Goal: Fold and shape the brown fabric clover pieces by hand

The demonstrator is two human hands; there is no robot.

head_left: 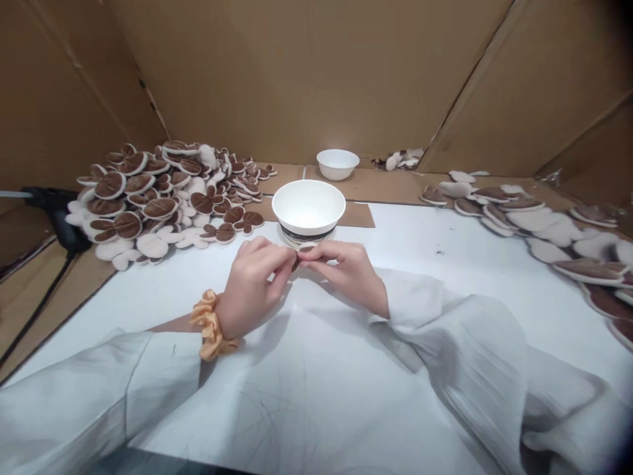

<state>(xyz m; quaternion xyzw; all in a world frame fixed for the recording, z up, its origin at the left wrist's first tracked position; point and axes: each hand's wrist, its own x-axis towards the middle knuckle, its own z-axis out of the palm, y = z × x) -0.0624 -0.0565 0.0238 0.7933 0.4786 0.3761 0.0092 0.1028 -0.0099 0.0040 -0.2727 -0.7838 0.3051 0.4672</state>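
Just in front of a white bowl [309, 206], both of my hands meet over the white work surface [297, 396]. My left hand [260, 280], with an orange scrunchie [211, 326] at its wrist, pinches one side of a small brown and white fabric piece [296, 261]. Thumb and fingers of my right hand [343, 272] close on the other side of that piece. Most of the piece is hidden by my fingers. The bowl stands on a dark-banded round base [306, 239].
Brown and white plush pieces [161, 208] are heaped at the left, beside a black glue gun [62, 218]. More pieces [544, 224] lie along the right. A smaller white bowl [337, 164] and a small pile [404, 159] stand near the cardboard back wall [297, 79].
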